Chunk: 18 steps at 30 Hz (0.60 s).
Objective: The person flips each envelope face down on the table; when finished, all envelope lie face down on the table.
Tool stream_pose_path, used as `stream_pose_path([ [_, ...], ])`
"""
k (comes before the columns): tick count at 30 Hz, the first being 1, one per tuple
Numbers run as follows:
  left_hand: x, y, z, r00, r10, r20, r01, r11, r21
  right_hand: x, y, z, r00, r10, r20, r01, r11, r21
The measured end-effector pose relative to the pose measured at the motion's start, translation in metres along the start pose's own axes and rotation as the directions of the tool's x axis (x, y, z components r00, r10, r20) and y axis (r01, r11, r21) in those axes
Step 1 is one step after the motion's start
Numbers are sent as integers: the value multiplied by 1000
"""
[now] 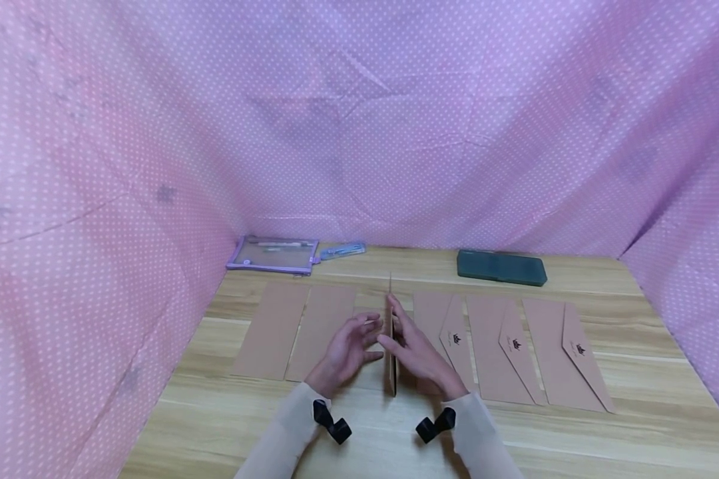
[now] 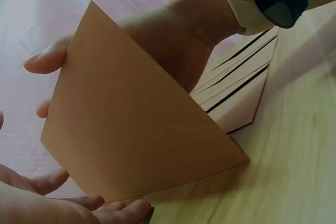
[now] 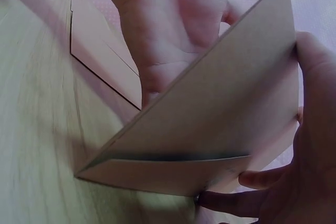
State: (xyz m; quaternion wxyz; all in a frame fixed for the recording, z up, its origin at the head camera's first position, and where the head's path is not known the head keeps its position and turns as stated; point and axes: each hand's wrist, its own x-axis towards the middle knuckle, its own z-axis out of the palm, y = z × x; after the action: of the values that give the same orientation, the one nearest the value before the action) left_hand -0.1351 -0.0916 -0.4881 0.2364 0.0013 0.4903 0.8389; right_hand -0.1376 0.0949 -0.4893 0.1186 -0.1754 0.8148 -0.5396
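A brown paper envelope [image 1: 391,372] stands on edge on the wooden table between the two hands, its flap partly lifted from the body in the right wrist view. My right hand [image 1: 418,349] grips it, with the thumb [image 2: 47,59] over one edge and fingertips at the flap. The left hand [image 1: 349,346] is beside the plain face with loosely bent fingers; in the left wrist view its fingertips [image 2: 134,211] are right at the lower edge. Right of the hands lie three envelopes [image 1: 485,352] showing flaps with dark crown prints. To the left, more envelopes [image 1: 272,332] lie plain side up.
At the back left are a purple-edged clear zip pouch [image 1: 275,256] with pens inside and a small blue case [image 1: 343,250]. A dark green case [image 1: 501,267] lies at the back right. Pink dotted cloth [image 1: 359,166] hangs behind the wooden table [image 1: 204,426] and along its sides.
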Motion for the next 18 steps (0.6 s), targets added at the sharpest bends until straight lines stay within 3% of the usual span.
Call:
stream_pose_path([
  [6,-1,-3,-1,1000,-22,-17,23,1000,9,-2,2,-1,1000,-3,-4,3,1000,24],
  [18,1,-5,-5,999,-35,-3,35,999,-20,-10,2,-7,997,73,-20,-71,995,71],
])
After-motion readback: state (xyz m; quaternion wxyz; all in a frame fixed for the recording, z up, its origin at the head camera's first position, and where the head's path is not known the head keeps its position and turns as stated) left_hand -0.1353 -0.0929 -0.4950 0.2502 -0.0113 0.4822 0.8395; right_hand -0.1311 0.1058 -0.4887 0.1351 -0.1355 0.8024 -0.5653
